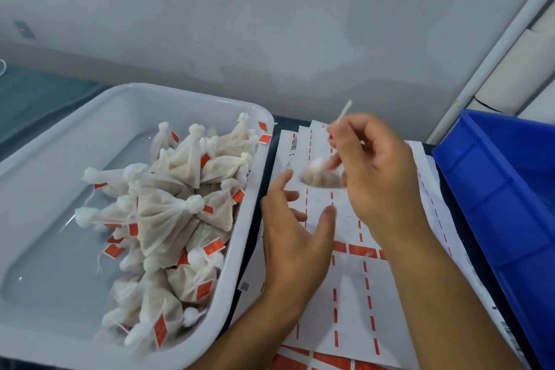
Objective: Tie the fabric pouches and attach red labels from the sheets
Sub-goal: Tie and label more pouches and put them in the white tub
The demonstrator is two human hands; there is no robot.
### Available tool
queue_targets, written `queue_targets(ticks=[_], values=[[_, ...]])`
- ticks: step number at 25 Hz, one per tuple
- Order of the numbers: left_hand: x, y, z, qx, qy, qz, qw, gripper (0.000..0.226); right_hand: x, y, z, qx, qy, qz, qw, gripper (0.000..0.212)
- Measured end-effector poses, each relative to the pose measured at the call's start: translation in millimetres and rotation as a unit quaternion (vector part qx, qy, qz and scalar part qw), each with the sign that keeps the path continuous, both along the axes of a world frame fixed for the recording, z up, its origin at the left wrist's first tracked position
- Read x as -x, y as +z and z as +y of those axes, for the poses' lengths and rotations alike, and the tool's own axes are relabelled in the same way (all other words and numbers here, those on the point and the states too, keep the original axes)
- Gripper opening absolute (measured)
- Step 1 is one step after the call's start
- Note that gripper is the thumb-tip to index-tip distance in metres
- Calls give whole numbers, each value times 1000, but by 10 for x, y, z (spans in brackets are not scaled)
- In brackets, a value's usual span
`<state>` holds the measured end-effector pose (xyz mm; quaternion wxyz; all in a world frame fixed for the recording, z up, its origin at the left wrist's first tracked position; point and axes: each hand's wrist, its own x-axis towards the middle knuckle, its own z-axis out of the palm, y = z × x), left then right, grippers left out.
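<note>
White string: a thin white string [342, 113] is rising up and to the right from the pinched fingertips [332, 133] of the right hand [375, 171], its free end standing clear above the hand.
Right hand: the thumb and forefinger are closing narrowly on the string; the remaining fingers are curling loosely beneath, and the hand is hovering above the label sheets [354, 303].
Held pouch: a small fabric pouch [319, 176] is hanging just under the right hand, blurred; whether the fingers are touching its neck cannot be told.
Left hand: the left hand [295, 237] is hovering just left of and below the pouch, fingers spread wide and lightly bent, gripping nothing; its fingertips are pointing toward the pouch without touching it.
Label sheets: several overlapping white sheets are lying flat under both hands, showing red dashed lines where labels are missing; a row of red labels [362, 249] is remaining across the middle, and more are showing along the bottom edge.
Finished pouches: a heap of tied pouches [174, 219], each carrying a small red tag, is filling the right half of the white tray [60, 159].
White tray: the tray is sitting to the left of the sheets, its rim just beside their edge; its left half is lying bare.
Blue bin: a blue plastic bin [504, 189] is standing at the right, its edge overlapping the sheets.
Background: a pale wall [270, 24] is running behind the work surface.
</note>
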<state>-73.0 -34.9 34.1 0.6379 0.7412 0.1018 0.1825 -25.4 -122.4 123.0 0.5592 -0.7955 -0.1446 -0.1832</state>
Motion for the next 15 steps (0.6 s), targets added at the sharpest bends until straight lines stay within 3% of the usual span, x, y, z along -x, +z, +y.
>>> queue_targets(ticks=[2,6,10,12,15], values=[[-36,-24,28,64,4,24,998,75,-188,213,212,-22,25,-9,999,20],[-37,-55,-19,83,-34,31,995,62,-541,361,765,-62,69,26,995,16],[-80,-6,-67,249,-65,39,965,20,-763,231,1176,-24,85,70,994,16],[-115,-6,-39,171,-88,47,980,9,-805,118,1204,45,78,71,993,17],[-76,-93,-16,-68,-74,26,995,32,-837,63,1063,136,61,75,986,19]])
